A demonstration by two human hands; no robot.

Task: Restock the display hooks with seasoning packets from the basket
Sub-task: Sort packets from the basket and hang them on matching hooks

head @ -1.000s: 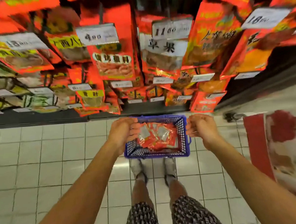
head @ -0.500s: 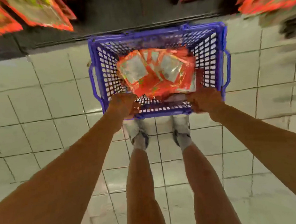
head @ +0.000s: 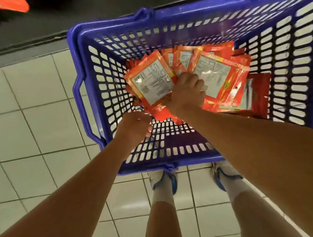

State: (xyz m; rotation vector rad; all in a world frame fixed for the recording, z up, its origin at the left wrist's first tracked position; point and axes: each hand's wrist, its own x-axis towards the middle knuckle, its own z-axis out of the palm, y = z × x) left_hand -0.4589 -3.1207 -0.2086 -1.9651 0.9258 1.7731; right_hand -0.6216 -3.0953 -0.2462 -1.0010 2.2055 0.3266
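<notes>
A blue plastic basket stands on the floor right below me. A loose pile of red seasoning packets lies inside it, most showing their white printed backs. My right hand is down in the middle of the pile, its fingers curled onto a packet. My left hand hovers inside the near left corner, fingers curled, touching the lower edge of the pile. I cannot see whether it holds a packet. No display hooks are in view.
The dark base of the shelf runs along the top behind the basket. One red hanging packet shows at the top left. White floor tiles lie to the left. My shoes stand just behind the basket.
My view dropped from the hanging display to the basket. Both hands left the basket's near rim and went inside; the right one now rests on the packet pile.
</notes>
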